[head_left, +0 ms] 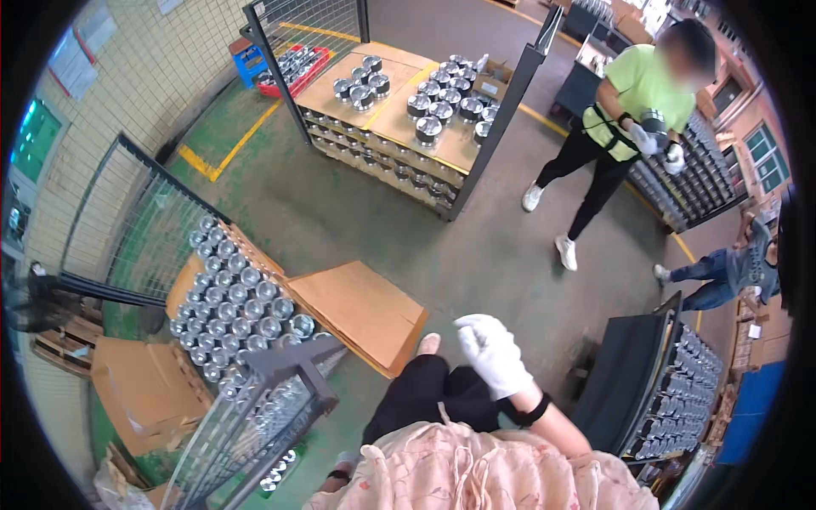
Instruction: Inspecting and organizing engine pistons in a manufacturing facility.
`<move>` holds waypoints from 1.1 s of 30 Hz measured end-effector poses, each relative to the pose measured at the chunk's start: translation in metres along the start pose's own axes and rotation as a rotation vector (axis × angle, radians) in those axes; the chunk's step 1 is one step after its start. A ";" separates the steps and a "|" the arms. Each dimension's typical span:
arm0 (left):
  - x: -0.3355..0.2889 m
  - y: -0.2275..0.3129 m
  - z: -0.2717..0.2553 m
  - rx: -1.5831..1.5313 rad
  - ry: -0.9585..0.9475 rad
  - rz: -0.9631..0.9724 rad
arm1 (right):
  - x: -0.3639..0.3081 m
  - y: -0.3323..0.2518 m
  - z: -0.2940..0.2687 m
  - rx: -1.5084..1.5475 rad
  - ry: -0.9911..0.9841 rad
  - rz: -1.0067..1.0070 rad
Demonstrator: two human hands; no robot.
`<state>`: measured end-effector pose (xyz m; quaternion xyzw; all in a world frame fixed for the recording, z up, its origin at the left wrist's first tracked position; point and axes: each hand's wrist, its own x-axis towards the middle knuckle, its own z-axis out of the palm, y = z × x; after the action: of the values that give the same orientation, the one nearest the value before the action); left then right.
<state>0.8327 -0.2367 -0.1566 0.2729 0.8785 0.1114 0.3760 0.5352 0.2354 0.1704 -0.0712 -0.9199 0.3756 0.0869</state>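
My right hand (pixel 491 353), in a white knitted glove with a black band at the wrist, is held up in front of my legs. Its fingers are curled in, and nothing shows in them. Of my left arm only the wrist with a black band (pixel 340 473) shows at the lower edge; that hand's fingers are hidden. Nearby, to the left, stands a mesh-sided cage packed with shiny metal pistons (pixel 241 326). A brown cardboard sheet (pixel 357 310) sticks out from the cage's right side, close to my foot.
Ahead, a framed stack holds layers of pistons on cardboard (pixel 408 127). A person in a yellow-green shirt (pixel 633 93) handles a piston at the right, by a loaded rack (pixel 693 170). Another dark rack (pixel 646 387) stands at my right. A second person (pixel 731 268) is farther right.
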 end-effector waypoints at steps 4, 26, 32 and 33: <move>0.069 0.025 -0.067 -0.073 0.068 -0.104 | 0.050 0.074 -0.019 0.012 -0.059 0.216; 0.316 0.077 -0.332 -0.834 0.539 -0.852 | 0.602 0.246 0.260 1.195 -0.224 0.888; 0.321 -0.057 -0.486 -0.126 0.227 -0.471 | 0.705 0.385 0.329 1.245 0.131 0.837; 0.327 -0.080 -0.527 0.040 0.111 -0.295 | 0.704 0.386 0.338 1.278 0.204 0.903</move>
<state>0.2352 -0.1135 -0.0202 0.1417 0.9306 0.0526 0.3335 -0.1979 0.4171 -0.2642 -0.4082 -0.3956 0.8220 0.0339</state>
